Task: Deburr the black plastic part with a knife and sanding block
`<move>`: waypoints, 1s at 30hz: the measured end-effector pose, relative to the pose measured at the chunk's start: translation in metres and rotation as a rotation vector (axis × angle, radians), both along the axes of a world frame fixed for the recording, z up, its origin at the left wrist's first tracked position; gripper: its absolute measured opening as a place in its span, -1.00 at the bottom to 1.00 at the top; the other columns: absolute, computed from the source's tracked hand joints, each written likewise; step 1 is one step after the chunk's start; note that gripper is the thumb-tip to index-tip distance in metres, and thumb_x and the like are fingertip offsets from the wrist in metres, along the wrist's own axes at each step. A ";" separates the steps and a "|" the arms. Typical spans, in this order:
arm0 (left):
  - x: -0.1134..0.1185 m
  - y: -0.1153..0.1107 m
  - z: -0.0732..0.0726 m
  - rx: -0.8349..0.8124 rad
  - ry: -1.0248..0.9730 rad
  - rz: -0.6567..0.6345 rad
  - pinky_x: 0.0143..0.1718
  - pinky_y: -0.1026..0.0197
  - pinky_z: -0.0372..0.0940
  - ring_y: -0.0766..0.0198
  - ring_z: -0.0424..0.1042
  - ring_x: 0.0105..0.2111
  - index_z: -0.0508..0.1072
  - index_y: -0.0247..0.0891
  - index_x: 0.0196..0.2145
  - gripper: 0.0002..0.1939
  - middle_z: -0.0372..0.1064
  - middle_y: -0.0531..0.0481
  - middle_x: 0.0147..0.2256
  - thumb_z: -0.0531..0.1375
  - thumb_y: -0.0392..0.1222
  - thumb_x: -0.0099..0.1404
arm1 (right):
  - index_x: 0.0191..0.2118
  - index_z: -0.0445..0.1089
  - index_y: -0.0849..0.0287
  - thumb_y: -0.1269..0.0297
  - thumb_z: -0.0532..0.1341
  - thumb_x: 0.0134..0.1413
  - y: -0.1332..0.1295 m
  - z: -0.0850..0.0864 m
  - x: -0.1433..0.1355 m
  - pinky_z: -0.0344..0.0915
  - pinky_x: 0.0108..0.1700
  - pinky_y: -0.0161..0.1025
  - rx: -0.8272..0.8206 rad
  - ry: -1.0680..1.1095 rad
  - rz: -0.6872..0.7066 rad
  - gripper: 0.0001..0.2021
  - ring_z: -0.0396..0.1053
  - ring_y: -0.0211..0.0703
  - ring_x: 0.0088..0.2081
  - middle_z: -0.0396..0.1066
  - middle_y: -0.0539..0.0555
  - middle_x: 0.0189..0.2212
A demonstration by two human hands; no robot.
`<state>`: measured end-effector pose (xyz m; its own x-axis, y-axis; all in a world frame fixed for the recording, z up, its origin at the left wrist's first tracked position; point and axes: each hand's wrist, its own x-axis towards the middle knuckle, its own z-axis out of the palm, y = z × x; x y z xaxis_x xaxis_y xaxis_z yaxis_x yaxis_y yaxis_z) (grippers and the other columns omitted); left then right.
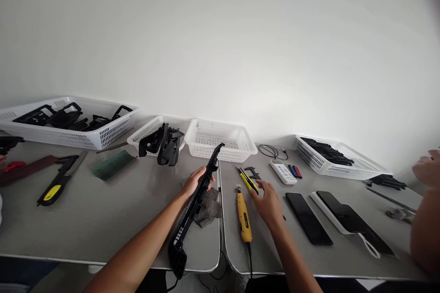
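Observation:
My left hand (196,184) is closed around a long black plastic trim part (194,206), tilted with its wide end toward me and its narrow end up and away. My right hand (270,205) is over the table at the near end of a yellow-and-black utility knife (248,180), thumb and forefinger closed about it. A caliper (253,173) lies just beyond, partly hidden beneath that hand. Left of the hand lies a yellow corded rotary tool (244,219) with a pale round tip. A crumpled grey cloth (209,208) rests behind the black part.
White baskets with black parts (117,137), (154,123) and a bare-bottomed basket (223,153) line the wall; another basket (330,171) stands right. A white label device (283,172), phone (308,219) and power bank (330,215) lie right. Another person's arm (426,229) is at right.

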<state>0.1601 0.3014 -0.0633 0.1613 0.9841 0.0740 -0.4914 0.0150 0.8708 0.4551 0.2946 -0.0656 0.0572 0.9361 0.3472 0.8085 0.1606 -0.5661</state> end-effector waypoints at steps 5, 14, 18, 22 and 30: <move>0.000 -0.001 0.001 -0.018 -0.005 -0.008 -0.60 0.25 0.15 0.30 0.39 -0.63 0.44 -0.29 -0.25 -0.59 0.52 -0.07 -0.42 0.27 0.17 0.31 | 0.10 0.51 0.14 0.12 0.24 0.14 0.038 -0.011 -0.005 0.28 -0.20 -0.15 -0.118 -0.145 -0.011 -0.57 0.51 0.15 -0.09 0.53 0.24 -0.02; 0.004 -0.005 0.001 -0.048 -0.051 -0.045 -0.59 0.25 0.11 0.30 0.36 -0.63 0.45 -0.31 -0.22 -0.65 0.50 -0.07 -0.44 0.25 0.08 0.30 | -0.11 0.53 0.21 0.05 0.18 0.14 0.039 0.002 -0.008 0.31 -0.16 -0.10 -0.057 0.085 -0.028 -0.63 0.49 0.18 -0.10 0.56 0.28 -0.13; 0.006 -0.007 0.000 -0.054 -0.058 -0.060 -0.60 0.25 0.09 0.28 0.37 -0.63 0.47 -0.35 -0.16 -0.62 0.51 -0.09 -0.44 0.25 0.06 0.28 | -0.08 0.47 0.16 0.02 0.24 0.09 0.040 0.029 -0.020 0.31 -0.27 -0.14 -0.059 0.391 0.148 -0.63 0.44 0.00 -0.26 0.52 0.20 -0.12; 0.006 -0.008 0.000 -0.047 -0.064 -0.050 -0.60 0.25 0.07 0.29 0.37 -0.64 0.47 -0.34 -0.15 -0.62 0.51 -0.09 -0.44 0.25 0.06 0.29 | 0.02 0.30 0.06 -0.06 0.39 0.03 0.052 0.047 -0.035 0.16 -0.49 -0.28 -0.343 0.765 0.501 -0.48 0.33 -0.20 -0.45 0.46 0.08 -0.16; 0.002 -0.008 0.001 -0.054 -0.087 -0.007 -0.59 0.26 0.09 0.32 0.35 -0.63 0.43 -0.29 -0.19 -0.64 0.48 -0.04 -0.45 0.27 0.08 0.28 | 0.07 0.38 0.03 0.10 0.37 0.09 0.069 0.018 -0.025 0.17 -0.44 -0.28 -0.523 0.962 0.659 -0.57 0.25 -0.21 -0.39 0.43 0.08 -0.14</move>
<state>0.1625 0.2930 -0.0627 0.1632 0.9860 0.0345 -0.5646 0.0647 0.8228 0.4298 0.3632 -0.0473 -0.4458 0.8951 0.0081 -0.1082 -0.0449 -0.9931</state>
